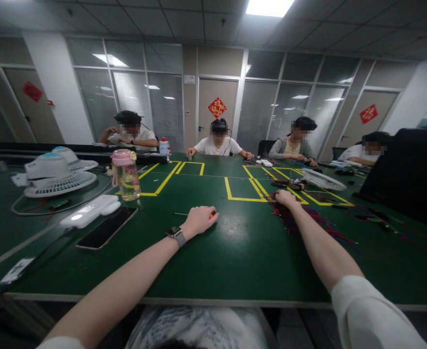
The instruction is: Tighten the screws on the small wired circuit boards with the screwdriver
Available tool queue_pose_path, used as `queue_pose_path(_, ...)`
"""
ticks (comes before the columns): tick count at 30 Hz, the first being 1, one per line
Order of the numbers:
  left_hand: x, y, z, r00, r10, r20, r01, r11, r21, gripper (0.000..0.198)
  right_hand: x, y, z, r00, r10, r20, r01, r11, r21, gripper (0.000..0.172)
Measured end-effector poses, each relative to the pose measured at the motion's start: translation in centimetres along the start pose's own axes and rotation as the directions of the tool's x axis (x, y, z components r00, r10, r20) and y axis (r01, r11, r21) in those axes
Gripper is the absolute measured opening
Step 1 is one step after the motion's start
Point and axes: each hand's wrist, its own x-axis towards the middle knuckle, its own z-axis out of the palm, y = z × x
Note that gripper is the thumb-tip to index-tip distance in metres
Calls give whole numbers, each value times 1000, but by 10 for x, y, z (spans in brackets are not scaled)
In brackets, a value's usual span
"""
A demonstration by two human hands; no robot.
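On the green table, my left hand (200, 220), wearing a watch (176, 235), is curled over a screwdriver. The orange and black screwdriver handle (212, 214) shows by the fingers, and the thin shaft points left from behind the hand. Further right, my right hand (287, 198) reaches forward to the far end of a spread of red and blue wires (308, 220). Its fingers are bent down and closed among the wires; what lies between them is hidden. Just beyond sits a dark object (289, 184) with a white fan grille (323, 179) beside it.
A phone (107, 228), white power strip (90, 210), pink-lidded bottle (126, 177) and white fan parts (58, 177) occupy the left. Yellow tape (246, 198) marks the tabletop. A large black object (410, 179) blocks the right. Several people sit across the table.
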Motion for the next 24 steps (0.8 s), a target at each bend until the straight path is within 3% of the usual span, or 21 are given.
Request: queue_pose_path(24,1,-3,6,999,12,-39,-11,1000,7,44,15,-5,8,997,-59,58,67,988,-139,34)
